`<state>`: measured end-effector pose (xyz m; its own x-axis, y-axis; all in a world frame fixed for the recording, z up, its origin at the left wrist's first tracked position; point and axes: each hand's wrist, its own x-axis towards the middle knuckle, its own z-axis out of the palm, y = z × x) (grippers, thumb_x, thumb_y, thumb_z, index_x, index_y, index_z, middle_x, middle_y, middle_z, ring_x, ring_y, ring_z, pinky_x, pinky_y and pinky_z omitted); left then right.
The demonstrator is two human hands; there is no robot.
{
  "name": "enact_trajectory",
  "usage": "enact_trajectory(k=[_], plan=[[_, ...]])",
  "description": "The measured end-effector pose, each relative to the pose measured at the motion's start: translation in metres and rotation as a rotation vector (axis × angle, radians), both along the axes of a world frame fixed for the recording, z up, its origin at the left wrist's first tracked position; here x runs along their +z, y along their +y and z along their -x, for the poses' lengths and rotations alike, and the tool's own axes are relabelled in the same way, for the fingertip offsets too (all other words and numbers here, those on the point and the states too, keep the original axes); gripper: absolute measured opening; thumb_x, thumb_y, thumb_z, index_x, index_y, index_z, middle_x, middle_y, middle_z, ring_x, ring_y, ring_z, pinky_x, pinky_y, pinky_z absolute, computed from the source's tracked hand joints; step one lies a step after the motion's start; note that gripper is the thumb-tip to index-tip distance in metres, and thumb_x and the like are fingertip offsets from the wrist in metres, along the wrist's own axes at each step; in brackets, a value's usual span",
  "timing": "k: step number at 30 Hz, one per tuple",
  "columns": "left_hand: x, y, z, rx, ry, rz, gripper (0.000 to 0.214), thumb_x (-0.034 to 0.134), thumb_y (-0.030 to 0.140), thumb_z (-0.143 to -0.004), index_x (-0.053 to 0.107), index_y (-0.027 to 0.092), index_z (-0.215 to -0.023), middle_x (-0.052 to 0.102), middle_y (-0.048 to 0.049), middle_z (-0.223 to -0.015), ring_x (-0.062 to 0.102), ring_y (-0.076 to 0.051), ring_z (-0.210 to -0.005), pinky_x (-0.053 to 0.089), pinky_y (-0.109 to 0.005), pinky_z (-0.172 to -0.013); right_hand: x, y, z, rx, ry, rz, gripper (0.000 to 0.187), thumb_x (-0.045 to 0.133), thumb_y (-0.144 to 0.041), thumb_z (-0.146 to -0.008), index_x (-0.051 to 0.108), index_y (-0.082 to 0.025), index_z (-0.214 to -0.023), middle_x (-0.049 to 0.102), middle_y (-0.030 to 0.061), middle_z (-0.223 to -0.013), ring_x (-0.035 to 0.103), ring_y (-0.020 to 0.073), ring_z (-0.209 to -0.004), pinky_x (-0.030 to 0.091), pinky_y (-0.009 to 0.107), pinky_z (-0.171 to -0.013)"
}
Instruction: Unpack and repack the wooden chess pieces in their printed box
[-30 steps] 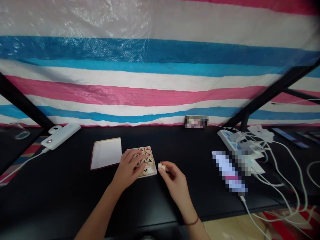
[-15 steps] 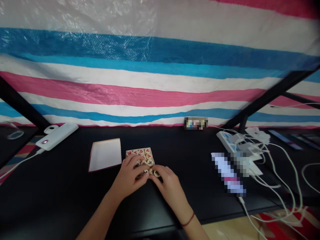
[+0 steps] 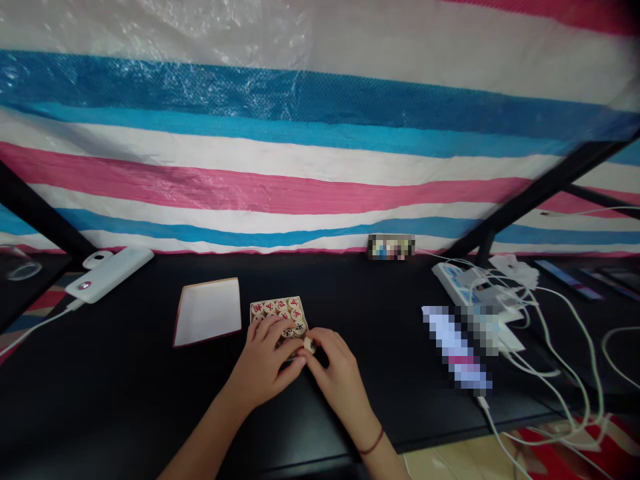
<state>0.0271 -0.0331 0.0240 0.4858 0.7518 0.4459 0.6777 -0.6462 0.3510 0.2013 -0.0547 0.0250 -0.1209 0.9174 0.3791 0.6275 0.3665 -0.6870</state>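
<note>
A shallow square box point(image 3: 303, 303) holds rows of round Chinese chess pieces point(image 3: 271, 306), red characters at the back and black ones nearer me. My left hand point(image 3: 263, 360) lies over the box's left and front part, its fingers apart on the pieces and its thumb stretched along the front. They hide several pieces. At the front right corner, my right hand point(image 3: 337, 370) grips a tilted Chinese chess piece point(image 3: 310, 345) between thumb and forefinger. The two thumbs nearly meet at the front edge.
Left of the box lies an open lid point(image 3: 210, 313), white inside. A white device point(image 3: 110, 275) with a cable is farther left. On the right are a blurred-out phone point(image 3: 455, 347), a power strip point(image 3: 453, 283) and tangled white cables. Striped sheeting point(image 3: 300, 160) hangs behind the black table point(image 3: 125, 380).
The piece at the front right corner has gone from lying face up to tilted in my right fingers. My left hand has shifted slightly toward me and right, uncovering more red pieces.
</note>
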Motion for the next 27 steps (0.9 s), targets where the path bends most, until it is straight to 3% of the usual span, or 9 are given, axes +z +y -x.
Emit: enact_trajectory(k=[7,16,27], plan=[[0.002,0.0025,0.0023,0.003,-0.028,0.058,0.02,0.051,0.029,-0.091,0.066,0.025,-0.103,0.063,-0.0053,-0.109,0.051,-0.025,-0.109,0.041,-0.043,-0.093,0.0007,0.0026,0.0039,0.038,0.029,0.012,0.011,0.052,-0.021,-0.091,0.063,-0.022,-0.09,0.067,0.0076,-0.096,0.062,0.0213,-0.092,0.053,0.037,-0.083],[-0.0018,0.0041,0.0036,-0.007,-0.03,0.104,0.018,0.053,0.028,-0.09,0.067,0.025,-0.101,0.063,-0.0046,-0.105,0.051,-0.024,-0.108,0.041,-0.043,-0.093,0.0,0.0,-0.0002,0.105,-0.114,-0.004,0.026,0.049,-0.017,-0.092,0.061,-0.022,-0.114,0.063,0.0094,-0.11,0.059,0.0216,-0.099,0.051,0.041,-0.09],[-0.0003,0.004,0.0028,0.002,-0.043,0.064,0.017,0.054,0.026,-0.089,0.068,0.024,-0.097,0.064,-0.004,-0.103,0.053,-0.023,-0.106,0.042,-0.042,-0.091,0.0079,0.0021,0.0037,0.085,-0.312,-0.003,0.025,0.051,-0.016,-0.09,0.061,-0.02,-0.112,0.064,0.0086,-0.1,0.059,0.0227,-0.088,0.053,0.04,-0.08]])
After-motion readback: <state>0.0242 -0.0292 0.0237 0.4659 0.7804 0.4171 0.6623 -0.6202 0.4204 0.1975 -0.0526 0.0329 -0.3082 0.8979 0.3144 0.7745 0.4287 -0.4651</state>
